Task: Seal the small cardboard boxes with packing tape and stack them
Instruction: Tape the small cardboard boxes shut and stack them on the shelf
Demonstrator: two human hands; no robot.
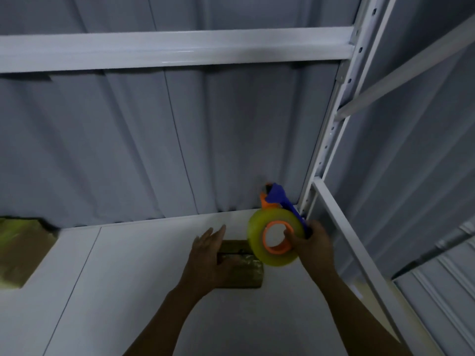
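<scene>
The small cardboard box [246, 273] lies on the white shelf [128, 265], near the middle. The left hand [205, 255] rests on its left side with straight fingers. The right hand [312, 242] grips a tape dispenser [258, 242] with a yellow roll, just over the box's right end. Another box [20, 250] sits at the left edge.

We note the tape [258, 228] as translucent yellow on an orange core [277, 249]; dispenser [279, 197] blue with an orange tip; box [241, 269] dull brown, a glossy mottled band across its top; shelf [128, 278] plain white; wall [128, 137] grey-blue, ribbed in vertical folds; rack [330, 140] white, its post dotted with dark holes; we log brown cardboard [20, 253] far left, tinged yellow-green.
</scene>
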